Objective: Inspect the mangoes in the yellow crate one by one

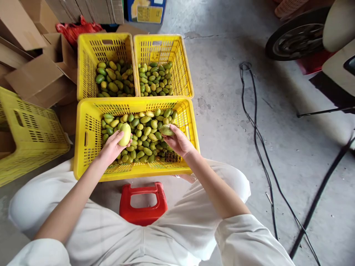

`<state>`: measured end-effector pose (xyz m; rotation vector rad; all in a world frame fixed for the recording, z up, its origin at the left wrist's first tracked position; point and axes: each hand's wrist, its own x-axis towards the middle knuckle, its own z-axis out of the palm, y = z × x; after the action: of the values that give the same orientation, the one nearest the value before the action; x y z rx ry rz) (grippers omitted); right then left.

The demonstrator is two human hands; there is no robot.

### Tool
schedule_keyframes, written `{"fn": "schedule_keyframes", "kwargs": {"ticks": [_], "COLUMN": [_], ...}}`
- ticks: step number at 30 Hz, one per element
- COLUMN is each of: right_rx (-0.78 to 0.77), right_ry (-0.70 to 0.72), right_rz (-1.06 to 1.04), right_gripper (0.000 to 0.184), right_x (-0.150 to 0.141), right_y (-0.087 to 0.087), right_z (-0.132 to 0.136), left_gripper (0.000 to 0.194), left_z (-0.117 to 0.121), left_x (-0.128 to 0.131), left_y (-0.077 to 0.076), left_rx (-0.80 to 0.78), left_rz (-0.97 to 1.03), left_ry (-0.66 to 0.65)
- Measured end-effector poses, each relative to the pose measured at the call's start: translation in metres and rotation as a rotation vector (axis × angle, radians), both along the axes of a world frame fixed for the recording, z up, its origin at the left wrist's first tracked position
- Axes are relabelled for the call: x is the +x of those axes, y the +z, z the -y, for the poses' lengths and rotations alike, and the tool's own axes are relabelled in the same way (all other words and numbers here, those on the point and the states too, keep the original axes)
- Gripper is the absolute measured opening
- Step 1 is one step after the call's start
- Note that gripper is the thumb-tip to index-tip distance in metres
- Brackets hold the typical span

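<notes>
In my left hand [114, 145] is a large, pale yellow-green oval fruit [125, 134], with fingers and thumb curled around it. A smaller, darker green oval fruit [166, 130] is gripped between the thumb and fingers of my right hand [179, 141]. Both hands are over the front yellow crate [133, 171], the left one near its middle and the right one toward its right side. Many green and yellowish oval fruits [146, 142] lie heaped inside it. My palms and some fingertips are hidden.
Behind stand two yellow crates, a left one [88, 66] and a right one [183, 66], both holding similar fruits. Another yellow crate [41, 136] and cardboard boxes [36, 79] are at left. A red stool [142, 214] sits between my legs; black cables [257, 135] and a wheel [299, 37] are at right.
</notes>
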<state>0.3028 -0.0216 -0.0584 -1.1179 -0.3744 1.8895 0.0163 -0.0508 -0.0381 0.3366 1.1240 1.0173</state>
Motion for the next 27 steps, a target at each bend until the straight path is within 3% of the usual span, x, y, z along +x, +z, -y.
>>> {"fn": "schedule_keyframes", "kwargs": {"ticks": [4,8,11,15,18,25,27], "right_rx": [-0.107,-0.164,-0.135,-0.061,-0.063,-0.055,-0.046], "right_ry": [0.002,-0.035,-0.041,0.008,0.064,0.114,0.111], "right_rz": [-0.039,-0.047,-0.04,0.011,0.026,-0.101,-0.081], "right_gripper": [0.042,0.034,0.032,0.044,0.04,0.033,0.034], "right_x": [0.002,0.003,0.0,-0.003,-0.002,-0.002,-0.004], "right_y": [0.006,0.011,0.013,0.016,0.017,0.008,0.006], "right_z": [-0.002,-0.004,-0.003,0.0,0.0,0.0,0.001], "left_gripper": [0.046,0.053,0.052,0.042,0.037,0.066,0.064], "left_z": [0.001,0.0,-0.001,-0.003,-0.002,0.003,0.004], "left_x": [-0.002,-0.002,-0.002,-0.003,-0.004,0.0,0.0], "left_y": [-0.002,-0.002,0.0,0.003,0.002,-0.004,-0.005], "left_rx": [0.079,0.089,0.079,0.062,0.048,0.02,0.007], "left_rz": [-0.025,-0.048,-0.04,0.037,0.047,-0.123,-0.165], "left_ry": [-0.052,-0.021,0.004,-0.006,-0.021,-0.058,-0.061]}}
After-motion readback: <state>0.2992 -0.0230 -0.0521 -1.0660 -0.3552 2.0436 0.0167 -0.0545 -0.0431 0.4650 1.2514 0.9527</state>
